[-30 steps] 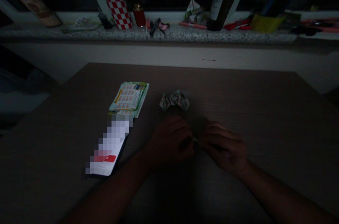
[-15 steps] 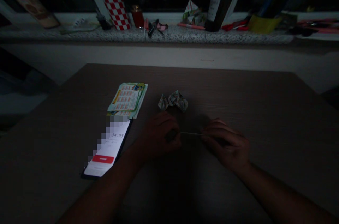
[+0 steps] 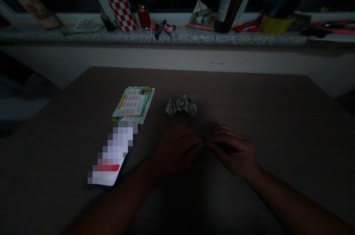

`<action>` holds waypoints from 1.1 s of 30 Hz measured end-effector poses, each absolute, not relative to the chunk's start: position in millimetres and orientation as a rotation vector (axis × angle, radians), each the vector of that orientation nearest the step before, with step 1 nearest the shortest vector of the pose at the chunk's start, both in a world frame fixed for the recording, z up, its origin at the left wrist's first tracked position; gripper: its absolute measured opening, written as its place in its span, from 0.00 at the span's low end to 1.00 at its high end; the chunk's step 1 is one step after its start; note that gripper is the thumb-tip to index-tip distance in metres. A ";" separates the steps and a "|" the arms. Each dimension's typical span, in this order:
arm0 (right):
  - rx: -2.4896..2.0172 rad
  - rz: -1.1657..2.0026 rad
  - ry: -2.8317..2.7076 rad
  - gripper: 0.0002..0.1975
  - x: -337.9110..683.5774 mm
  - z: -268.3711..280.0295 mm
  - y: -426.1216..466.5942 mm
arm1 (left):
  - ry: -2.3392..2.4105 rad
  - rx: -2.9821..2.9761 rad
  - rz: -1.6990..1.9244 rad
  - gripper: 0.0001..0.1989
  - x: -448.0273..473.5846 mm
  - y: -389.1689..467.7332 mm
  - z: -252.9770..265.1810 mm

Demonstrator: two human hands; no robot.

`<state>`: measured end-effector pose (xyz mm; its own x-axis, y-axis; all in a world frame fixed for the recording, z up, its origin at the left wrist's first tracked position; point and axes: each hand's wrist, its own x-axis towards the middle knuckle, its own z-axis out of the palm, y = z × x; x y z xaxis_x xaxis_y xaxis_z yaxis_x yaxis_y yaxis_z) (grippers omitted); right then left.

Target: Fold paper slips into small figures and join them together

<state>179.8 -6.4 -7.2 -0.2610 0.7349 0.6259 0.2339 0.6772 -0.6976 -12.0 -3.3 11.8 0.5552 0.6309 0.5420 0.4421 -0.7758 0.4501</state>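
Observation:
My left hand (image 3: 181, 150) is closed, with its fingertips pinching one end of a thin, pale piece (image 3: 205, 142) that looks like paper seen edge-on. The other end is pinched by my right hand (image 3: 234, 150). Only a short bit shows in the narrow gap between the two sets of fingers; the rest is hidden in the dark. Just beyond the hands, several crumpled-looking folded paper pieces (image 3: 186, 104) stand on the brown table (image 3: 249, 101). To the left lies a stack of printed leaflets (image 3: 133, 103).
A lit phone (image 3: 109, 168), partly blurred out, lies beside my left forearm. Behind the table runs a speckled windowsill (image 3: 188, 38). It bears a red-and-white checkered tube (image 3: 122, 9), a dark labelled pouch (image 3: 224, 9), a small red jar (image 3: 143, 17) and other clutter.
My left hand has moved right, close to my right hand, and its grip has changed to a fingertip pinch. Less of the thin piece shows between them. My right hand has shifted slightly left.

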 end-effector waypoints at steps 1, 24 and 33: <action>-0.775 0.582 -1.814 0.09 180.3 -8.0 -6.4 | 0.904 2.517 1.036 0.03 -11.9 -3.5 11.9; -1.377 0.762 -1.637 0.08 185.4 -21.9 -0.4 | 0.846 2.697 1.357 0.04 -12.9 -4.7 14.6; -0.959 0.589 -1.819 0.09 184.1 -11.4 -2.4 | 0.967 2.427 1.186 0.01 -13.3 -1.6 7.6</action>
